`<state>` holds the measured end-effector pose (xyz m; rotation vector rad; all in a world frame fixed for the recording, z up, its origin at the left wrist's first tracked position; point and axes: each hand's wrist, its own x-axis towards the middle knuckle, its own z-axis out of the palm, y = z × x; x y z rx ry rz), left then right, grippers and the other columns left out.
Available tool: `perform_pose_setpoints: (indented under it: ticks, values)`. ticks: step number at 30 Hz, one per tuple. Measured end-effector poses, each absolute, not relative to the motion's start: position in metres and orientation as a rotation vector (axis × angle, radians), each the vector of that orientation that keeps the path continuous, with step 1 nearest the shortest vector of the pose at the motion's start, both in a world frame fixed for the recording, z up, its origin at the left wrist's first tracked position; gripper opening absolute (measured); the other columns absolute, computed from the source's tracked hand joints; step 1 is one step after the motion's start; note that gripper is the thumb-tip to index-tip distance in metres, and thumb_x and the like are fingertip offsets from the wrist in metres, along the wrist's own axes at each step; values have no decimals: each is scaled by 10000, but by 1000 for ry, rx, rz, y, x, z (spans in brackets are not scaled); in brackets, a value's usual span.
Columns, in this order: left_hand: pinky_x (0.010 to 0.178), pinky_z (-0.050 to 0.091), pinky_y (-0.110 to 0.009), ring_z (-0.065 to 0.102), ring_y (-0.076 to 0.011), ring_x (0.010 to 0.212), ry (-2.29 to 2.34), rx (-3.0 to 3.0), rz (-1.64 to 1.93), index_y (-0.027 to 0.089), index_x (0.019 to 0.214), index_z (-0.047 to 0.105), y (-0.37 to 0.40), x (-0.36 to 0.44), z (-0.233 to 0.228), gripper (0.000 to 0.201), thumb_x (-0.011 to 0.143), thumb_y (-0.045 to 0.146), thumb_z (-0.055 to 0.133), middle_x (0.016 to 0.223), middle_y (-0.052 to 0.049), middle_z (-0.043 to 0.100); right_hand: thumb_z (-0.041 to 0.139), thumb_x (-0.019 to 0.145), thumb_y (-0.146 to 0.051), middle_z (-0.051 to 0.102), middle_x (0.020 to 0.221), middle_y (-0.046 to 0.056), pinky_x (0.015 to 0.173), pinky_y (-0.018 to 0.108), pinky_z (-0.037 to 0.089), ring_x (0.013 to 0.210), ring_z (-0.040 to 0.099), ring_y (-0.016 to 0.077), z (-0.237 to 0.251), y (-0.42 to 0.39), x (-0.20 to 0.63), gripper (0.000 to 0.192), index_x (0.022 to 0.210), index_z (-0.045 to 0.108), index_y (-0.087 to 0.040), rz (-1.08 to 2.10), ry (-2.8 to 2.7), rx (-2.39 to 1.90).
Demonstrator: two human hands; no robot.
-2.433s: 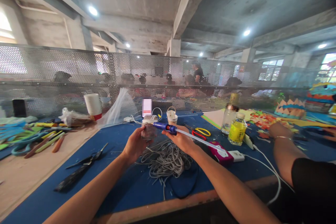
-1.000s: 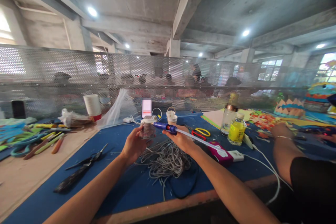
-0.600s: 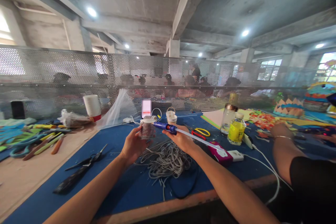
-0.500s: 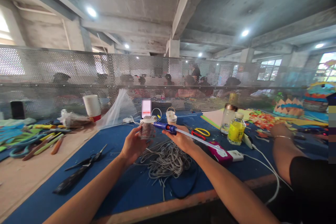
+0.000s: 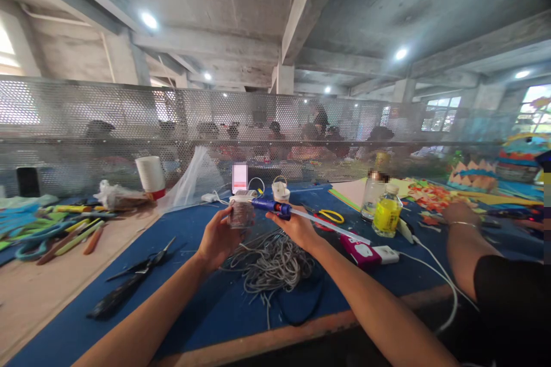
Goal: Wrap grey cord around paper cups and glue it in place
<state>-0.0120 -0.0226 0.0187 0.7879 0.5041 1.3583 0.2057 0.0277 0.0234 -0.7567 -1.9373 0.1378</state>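
My left hand (image 5: 216, 239) is wrapped round a small cup-like object (image 5: 241, 214) with a pale rim and a brownish, ribbed-looking side. In my right hand (image 5: 299, 228) is a blue hot glue gun (image 5: 271, 206), its nozzle at the cup's rim. A long translucent glue stick (image 5: 331, 223) sticks out of the gun's rear, over my right wrist. Beneath both hands lies a tangled heap of grey cord (image 5: 278, 266) on the blue mat (image 5: 185, 309). Just beyond them stand a small white bucket with a handle (image 5: 281, 191) and a lit phone (image 5: 240, 178).
Black-handled scissors (image 5: 129, 278) lie at the left, near stacked paper cups (image 5: 150, 176). To the right are yellow-and-red scissors (image 5: 330, 217), a magenta box (image 5: 361, 251), a yellow-labelled bottle (image 5: 387, 212) and white cables. Another person's arm (image 5: 465, 241) reaches in. A perforated screen (image 5: 253, 120) closes the back.
The glue stick behind the gun sits slightly higher than before. Both hands keep their places, and the nozzle stays at the cup's rim.
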Motion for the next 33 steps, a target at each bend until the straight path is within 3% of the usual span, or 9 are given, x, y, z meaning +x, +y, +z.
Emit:
perform_pose_setpoints:
  ticks: [6,8,11,13,17,21,27,33]
  values:
    - [792,515,-352,660,-248,904,511,801,1358,107,1087,639,-22,-11,19,336,856,323,523,1018,-145,700,571,805,-559,579,520,-9,533,236,442,484,550,136,26,30,204,408,818,689,-169,584,-1828,-807]
    - [785,521,-353,660,-240,896,525,794,1381,116,1076,639,-21,-10,18,315,853,310,531,1011,-135,700,556,805,-572,587,528,-5,519,233,439,493,558,142,29,33,207,435,837,692,-159,628,-1775,-829]
    - [756,535,-345,665,-227,865,593,780,1422,122,1068,639,-21,-9,17,294,839,287,556,991,-118,701,573,790,-562,679,709,43,653,263,473,687,639,197,33,44,216,423,850,683,-158,422,-1674,-964]
    - [754,542,-344,667,-229,866,652,784,1437,114,1065,640,-20,-8,17,287,829,263,569,979,-116,703,572,800,-537,698,856,70,746,279,471,842,652,223,34,53,224,405,958,655,-173,286,-1652,-1102]
    - [785,545,-353,668,-242,899,664,821,1440,105,1071,641,-19,-8,16,288,827,240,570,967,-117,709,454,899,-417,674,970,118,790,292,460,945,637,235,34,68,241,366,1132,542,-148,173,-1687,-1399]
    - [741,552,-321,668,-241,918,688,832,1438,121,1082,643,-16,-10,12,294,812,228,597,996,-112,712,460,893,-299,574,1181,183,884,340,431,1119,547,271,27,75,253,401,1246,442,-108,-72,-1727,-1676]
    - [757,544,-299,661,-234,950,705,894,1404,133,1110,647,-16,-9,11,321,805,230,624,1053,-107,703,388,896,-183,514,1183,252,887,445,418,1090,551,311,8,84,270,338,1201,463,-59,-143,-1805,-2017]
    - [808,530,-286,660,-202,927,627,986,1363,158,1144,631,-23,-2,14,354,792,191,644,1092,-86,689,413,872,-143,506,1173,286,887,462,413,1097,542,326,-7,94,279,361,1198,486,-5,-132,-1826,-2108]
